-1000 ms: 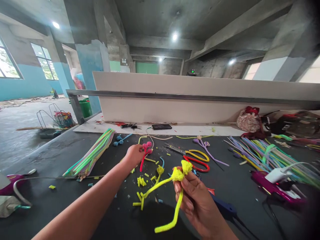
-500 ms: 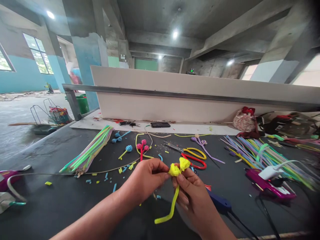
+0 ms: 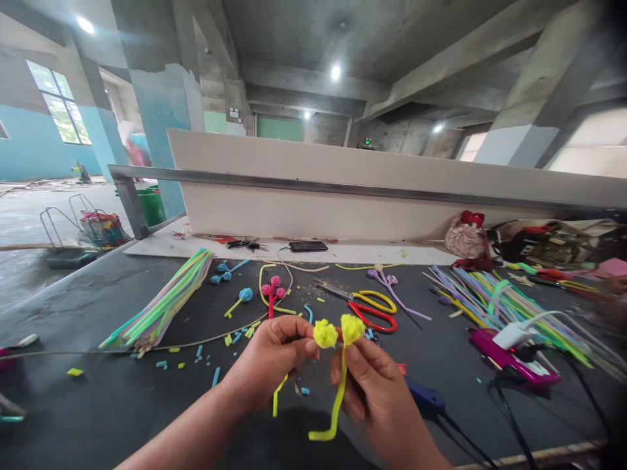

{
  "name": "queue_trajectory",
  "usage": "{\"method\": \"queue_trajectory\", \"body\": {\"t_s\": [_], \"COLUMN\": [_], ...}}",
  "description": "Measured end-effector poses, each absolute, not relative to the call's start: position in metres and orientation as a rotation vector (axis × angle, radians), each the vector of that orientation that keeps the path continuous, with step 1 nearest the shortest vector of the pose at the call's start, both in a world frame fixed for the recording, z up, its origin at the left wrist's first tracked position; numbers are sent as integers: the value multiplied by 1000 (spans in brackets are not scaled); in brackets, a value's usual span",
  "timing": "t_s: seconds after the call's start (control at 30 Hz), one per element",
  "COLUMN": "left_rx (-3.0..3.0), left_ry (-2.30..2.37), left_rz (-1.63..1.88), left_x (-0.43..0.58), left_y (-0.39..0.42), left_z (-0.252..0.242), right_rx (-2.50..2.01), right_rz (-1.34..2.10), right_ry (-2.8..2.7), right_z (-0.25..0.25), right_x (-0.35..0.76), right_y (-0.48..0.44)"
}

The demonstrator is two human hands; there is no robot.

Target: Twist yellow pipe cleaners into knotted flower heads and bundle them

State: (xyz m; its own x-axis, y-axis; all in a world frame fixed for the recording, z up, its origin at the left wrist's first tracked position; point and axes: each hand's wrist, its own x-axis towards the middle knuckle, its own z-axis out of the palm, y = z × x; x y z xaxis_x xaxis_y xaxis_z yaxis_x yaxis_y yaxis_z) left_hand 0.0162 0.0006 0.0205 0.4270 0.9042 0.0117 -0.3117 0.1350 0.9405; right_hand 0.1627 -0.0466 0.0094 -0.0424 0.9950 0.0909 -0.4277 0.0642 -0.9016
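Note:
My left hand [image 3: 274,356] is closed in a pinch on a small yellow pipe-cleaner flower [image 3: 325,334]. Below that hand a straight yellow stem [image 3: 277,397] sticks out; whether it belongs to this flower is hidden by the fingers. Between the thumb and fingers of my right hand [image 3: 375,378] is a second yellow pipe-cleaner flower [image 3: 353,328], its long stem hanging down and bent leftward at the end. A narrow gap separates the two flower heads. Just beyond them on the dark table lie scissors [image 3: 373,310] with one yellow and one red handle.
Pipe-cleaner bundles lie left [image 3: 164,297] and right [image 3: 482,297]. Pink [image 3: 273,287], blue [image 3: 245,295] and purple [image 3: 389,281] pipe-cleaner pieces lie behind my hands, among cut scraps. A blue corded tool [image 3: 426,397] and purple power strip [image 3: 514,358] are at right; a phone [image 3: 307,246] is at the back.
The two yellow flower heads have moved apart, the left one shifting left with my left hand. My right hand's flower has turned more upright. The camera view has shifted slightly.

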Motion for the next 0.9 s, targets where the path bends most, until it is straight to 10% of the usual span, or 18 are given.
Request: {"method": "queue_trajectory", "body": {"t_s": [0.9], "left_rx": [792], "left_ry": [619], "left_rz": [1221], "left_x": [45], "left_y": [-17], "left_z": [26], "right_rx": [-1003], "right_rz": [1096], "right_ry": [-946], "right_z": [-3], "right_x": [167], "right_y": [-53]}}
